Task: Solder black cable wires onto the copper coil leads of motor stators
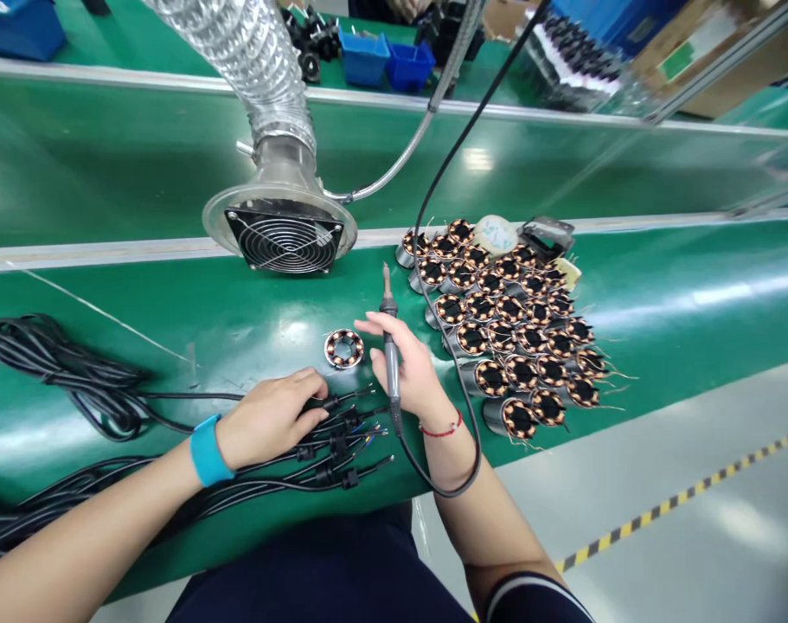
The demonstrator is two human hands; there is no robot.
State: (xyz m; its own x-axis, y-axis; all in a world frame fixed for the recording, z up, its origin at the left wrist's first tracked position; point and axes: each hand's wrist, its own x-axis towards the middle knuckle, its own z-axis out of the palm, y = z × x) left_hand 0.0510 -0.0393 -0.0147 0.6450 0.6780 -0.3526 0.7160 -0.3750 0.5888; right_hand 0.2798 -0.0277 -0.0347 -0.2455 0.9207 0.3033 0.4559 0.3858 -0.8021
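Note:
My left hand (273, 420), with a teal band at the wrist, is closed on the end of a black cable (332, 401). More cable ends with black fittings (342, 446) and bared wire tips lie beside and below it. A soldering iron (392, 359) rests in my right hand (412, 368), tip pointing up and away; the thumb and fingers are around its grip. Close to those fingertips, a single motor stator (343, 349) with copper windings sits on the green bench, ring opening up. My right hand's index finger reaches towards it; I cannot tell whether they touch.
Several rows of wound stators (510, 337) stand at the right. A fume extractor (283, 238) hangs behind the single stator. The iron's cord (426, 216) loops over the right forearm. Coiled black cable (56, 368) covers the left of the bench. Blue bins (364, 59) stand on the far shelf.

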